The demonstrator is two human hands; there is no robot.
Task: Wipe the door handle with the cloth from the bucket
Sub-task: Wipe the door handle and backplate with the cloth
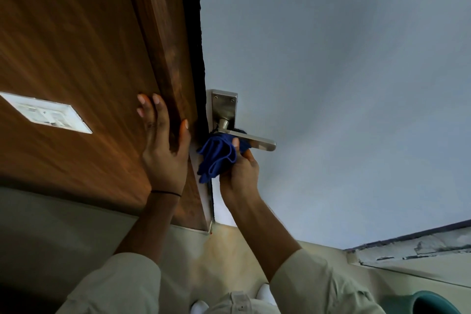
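at six o'clock, nearest the camera, two pale sleeves point(318, 285) rise into view, with white shoe tips point(265, 293) between them and the rim of a teal bucket point(433, 303) at five o'clock. above the left sleeve, a thin black band point(165, 193) circles the left wrist. the left hand point(163, 150) lies flat and spread on the brown wooden frame point(76, 46), thumb hooked round its edge, gripping nothing. just to its three o'clock, the right hand point(240, 173) is closed round a bunched blue cloth point(216, 155), thumb on top, pressing it up against the inner end of the metal door handle point(244, 139). the lever points toward three o'clock from its steel backplate point(224, 107) on the pale grey door point(331, 71). farther off at nine o'clock, a white switch plate point(46, 112) sits on the wood.
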